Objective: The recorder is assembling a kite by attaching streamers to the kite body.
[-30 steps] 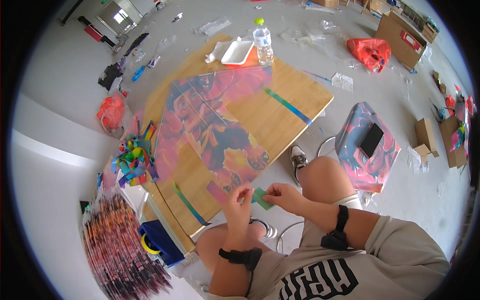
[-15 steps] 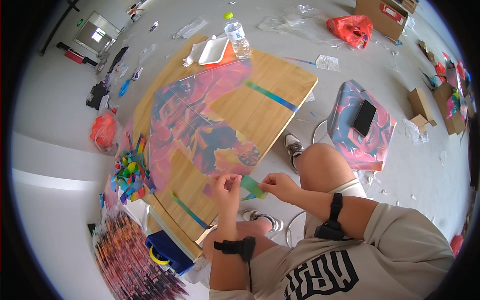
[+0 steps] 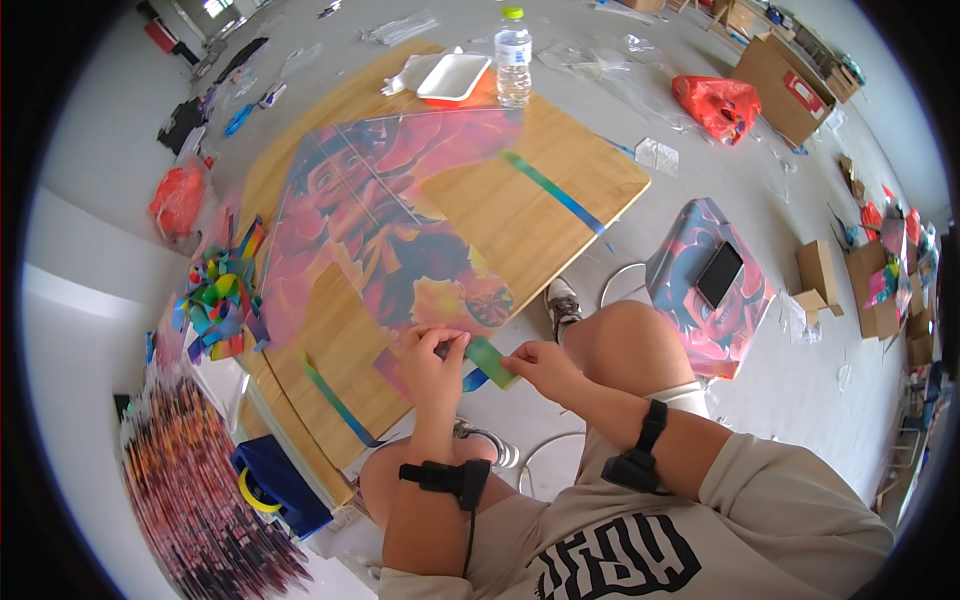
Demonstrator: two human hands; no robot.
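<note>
My left hand (image 3: 432, 358) is closed in a pinch at the near edge of the wooden table, at one end of a green-to-blue ribbon strip (image 3: 490, 362). Thumb and fingers of my right hand (image 3: 542, 368) grip the strip's other side, so its green part is stretched between both hands. A blue part of it hangs below. Just beyond my hands, a pink and dark-blue patterned sheet (image 3: 400, 220) covers much of the wooden tabletop (image 3: 500, 215). Two more gradient ribbon strips lie on the wood, one (image 3: 555, 193) at the right and another (image 3: 340, 402) at the near left.
A water bottle (image 3: 513, 60) and a white tray (image 3: 453, 77) stand at the far edge. Rainbow ribbons (image 3: 218, 300) heap at the left, above a blue tape dispenser (image 3: 290, 490) and a stack of printed pieces (image 3: 200, 490). A phone (image 3: 719, 274) rests on a patterned stool (image 3: 680, 250).
The view has shifted, so the table and stool sit differently in the picture. Both hands keep their pinch on the ribbon strip, which is tilted slightly differently.
</note>
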